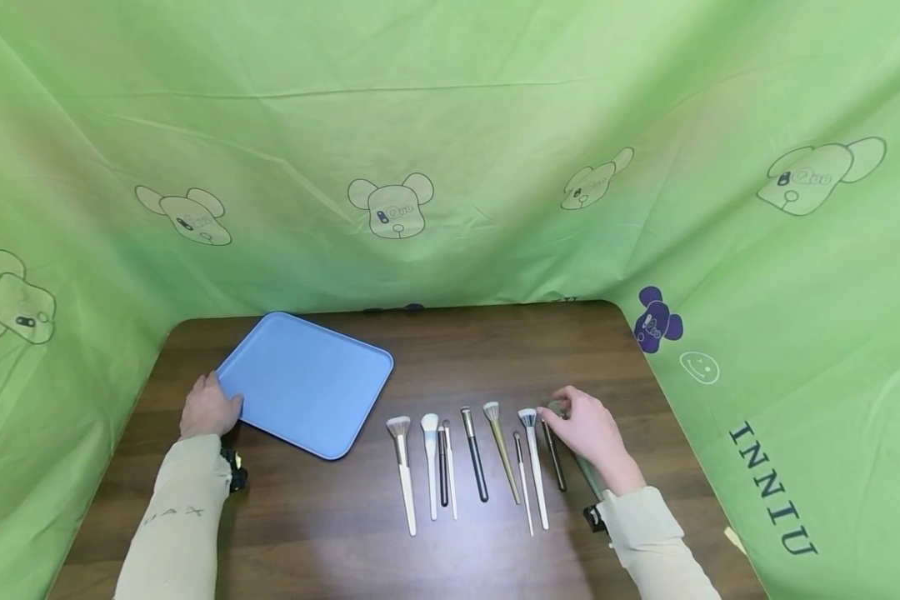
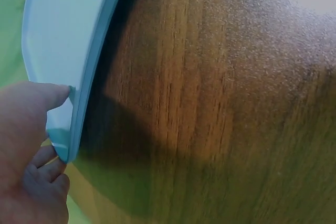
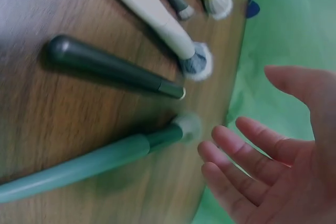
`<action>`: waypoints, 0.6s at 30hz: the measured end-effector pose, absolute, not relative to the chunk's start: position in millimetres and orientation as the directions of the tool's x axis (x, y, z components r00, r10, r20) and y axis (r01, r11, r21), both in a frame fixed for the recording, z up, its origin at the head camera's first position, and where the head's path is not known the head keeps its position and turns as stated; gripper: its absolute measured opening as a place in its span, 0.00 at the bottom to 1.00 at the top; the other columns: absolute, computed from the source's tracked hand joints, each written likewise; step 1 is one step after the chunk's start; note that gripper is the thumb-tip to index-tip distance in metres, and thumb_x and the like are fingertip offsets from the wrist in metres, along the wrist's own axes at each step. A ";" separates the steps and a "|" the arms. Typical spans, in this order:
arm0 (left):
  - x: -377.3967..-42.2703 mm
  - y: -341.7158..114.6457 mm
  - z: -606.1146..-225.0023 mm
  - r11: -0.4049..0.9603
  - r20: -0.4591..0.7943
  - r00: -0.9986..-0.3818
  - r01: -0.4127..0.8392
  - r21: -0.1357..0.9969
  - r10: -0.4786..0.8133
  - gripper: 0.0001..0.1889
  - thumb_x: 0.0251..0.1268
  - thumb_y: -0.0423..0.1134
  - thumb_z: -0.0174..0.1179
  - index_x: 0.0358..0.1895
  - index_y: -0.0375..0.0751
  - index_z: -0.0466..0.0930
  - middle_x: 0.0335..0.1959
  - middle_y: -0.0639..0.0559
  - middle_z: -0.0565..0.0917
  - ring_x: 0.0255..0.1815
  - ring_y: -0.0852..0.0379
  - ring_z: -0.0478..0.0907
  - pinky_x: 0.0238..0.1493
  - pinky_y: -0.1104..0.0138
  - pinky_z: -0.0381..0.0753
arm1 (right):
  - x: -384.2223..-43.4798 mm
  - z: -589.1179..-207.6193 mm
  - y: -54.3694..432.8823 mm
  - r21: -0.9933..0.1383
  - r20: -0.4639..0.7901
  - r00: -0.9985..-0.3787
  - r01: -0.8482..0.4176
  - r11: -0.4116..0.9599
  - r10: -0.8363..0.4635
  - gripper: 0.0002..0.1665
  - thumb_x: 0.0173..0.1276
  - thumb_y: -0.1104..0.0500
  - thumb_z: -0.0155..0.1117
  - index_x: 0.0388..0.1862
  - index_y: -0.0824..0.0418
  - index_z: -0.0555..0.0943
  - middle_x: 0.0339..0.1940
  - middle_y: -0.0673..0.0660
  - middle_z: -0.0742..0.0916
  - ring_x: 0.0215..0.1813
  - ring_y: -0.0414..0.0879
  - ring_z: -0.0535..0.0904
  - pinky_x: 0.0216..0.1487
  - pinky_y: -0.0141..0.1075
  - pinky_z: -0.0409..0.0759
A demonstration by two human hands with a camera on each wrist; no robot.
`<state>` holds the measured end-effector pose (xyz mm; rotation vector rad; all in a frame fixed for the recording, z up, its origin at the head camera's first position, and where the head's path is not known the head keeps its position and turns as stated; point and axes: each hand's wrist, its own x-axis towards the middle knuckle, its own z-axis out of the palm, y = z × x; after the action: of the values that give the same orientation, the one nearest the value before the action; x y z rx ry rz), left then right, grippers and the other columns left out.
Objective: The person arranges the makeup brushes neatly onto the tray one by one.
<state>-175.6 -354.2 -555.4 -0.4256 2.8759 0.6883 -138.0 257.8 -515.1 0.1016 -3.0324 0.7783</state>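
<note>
At the left, a blue rectangular tray [image 1: 307, 383] lies on the table. My left hand [image 1: 208, 408] grips its near-left corner, with the thumb [image 2: 55, 95] on the rim and the other fingers beneath. My right hand [image 1: 588, 429] hovers over the right end of a row of makeup brushes, thumb and fingers apart with nothing between them. Nearest to it are a green brush [image 3: 100, 158], partly covered by the hand in the head view, and a short dark brush [image 3: 115, 70]. Beside those lies a white-handled brush [image 3: 157, 17] with pale bristles.
Several more brushes lie roughly parallel, among them a fan-shaped one [image 1: 402, 467], a black-handled one [image 1: 476, 458] and a gold-handled one [image 1: 504, 454]. Green printed curtains [image 1: 450, 125] hang around the brown wooden table [image 1: 330, 517] at the back and sides.
</note>
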 end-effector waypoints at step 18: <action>-171.8 -351.1 -550.7 0.771 -0.157 -0.877 -0.474 0.426 -0.453 0.20 0.62 0.28 0.47 0.52 0.11 0.66 0.45 0.17 0.67 0.52 0.18 0.67 0.46 0.34 0.76 | -131.6 -518.5 286.0 -0.431 -0.138 -0.990 0.045 0.901 -0.017 0.25 0.63 0.47 0.72 0.45 0.67 0.83 0.31 0.55 0.85 0.35 0.53 0.81 0.38 0.52 0.78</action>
<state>-171.8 -351.1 -550.7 -0.7635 2.9133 0.7189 -131.6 286.0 -518.5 -0.0234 -3.1977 0.7295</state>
